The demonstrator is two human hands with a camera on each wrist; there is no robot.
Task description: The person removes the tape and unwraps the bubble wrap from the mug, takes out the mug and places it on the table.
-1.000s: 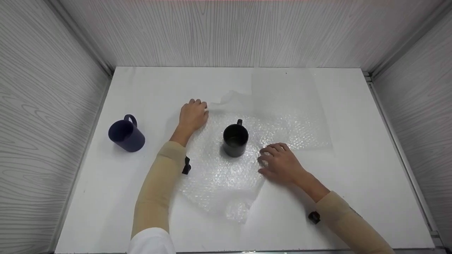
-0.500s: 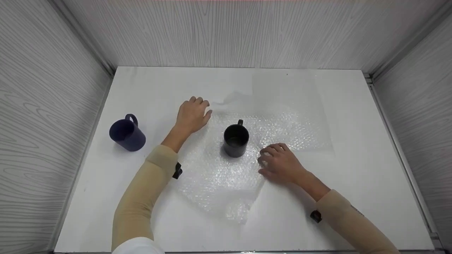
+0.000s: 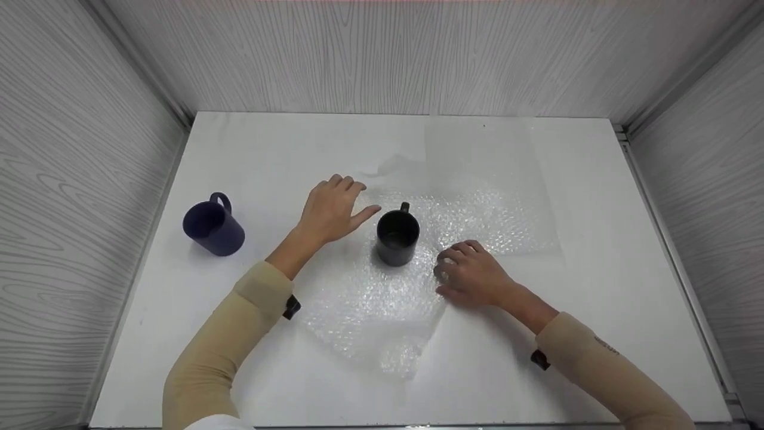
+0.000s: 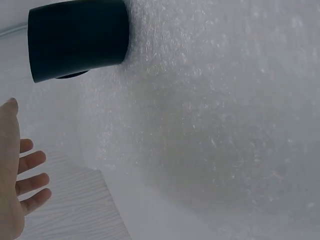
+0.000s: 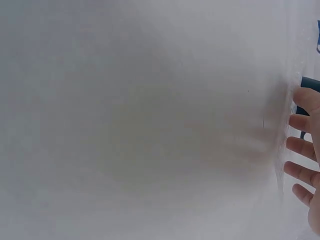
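A black mug (image 3: pixel 397 237) stands upright on a sheet of bubble wrap (image 3: pixel 382 304), its handle toward the back wall. Left of the mug, my left hand (image 3: pixel 334 206) hovers over the wrap's far left part, thumb stretched toward the mug and fingers extended; it holds nothing. In the left wrist view those fingers (image 4: pixel 33 182) are spread apart from the mug (image 4: pixel 80 40). My right hand (image 3: pixel 474 275) rests at the wrap's right edge, with its fingers spread and slightly bent, fingertips against the sheet, as the right wrist view shows.
A dark blue mug (image 3: pixel 213 228) stands on the white table (image 3: pixel 250 149) at the left, off the wrap. Another part of the clear sheet (image 3: pixel 495 221) extends toward the back right. Wood-grain panels (image 3: pixel 382 57) enclose the back and sides.
My left hand has left the wrap's far left edge and moved right and nearer, toward the black mug, with thumb and fingers spreading. The right hand has stayed nearly still.
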